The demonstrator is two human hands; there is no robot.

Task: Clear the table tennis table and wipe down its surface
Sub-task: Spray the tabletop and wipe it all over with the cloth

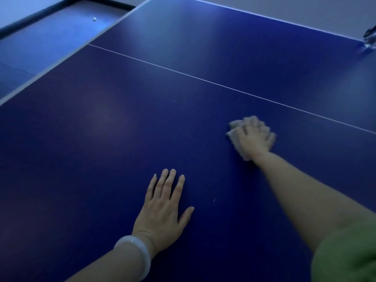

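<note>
On the near half of the blue table tennis table [101, 139], just short of the white centre line [203, 80], the right hand [253, 137] is pressing a small pale cloth [234, 127] flat against the surface. Its fingers are lying spread over the wad, and the cloth is showing at the far and left sides of the hand; blur there is making it hard to tell whether the fingers are curling into the fabric or only pushing down on it. The left hand [164, 204] is resting nearer the person, palm down and released, its 5 digits straight, holding nothing and apparently bracing the body's lean. A pale bangle [133, 254] is sitting on that wrist, and a green sleeve [350, 255] is covering the right upper arm.

Judging by this, the wiping step is in hand, with the clearing largely done: only a shiny, unclear object [369, 40] is lying at the far right edge. A few pale specks [214, 199] are dotting the surface between the 2 hands. The next move probably calls for sweeping the cloth over those specks and across the untouched left area, keeping even pressure. A small white ball [94, 19] is lying on the floor at the far left.
</note>
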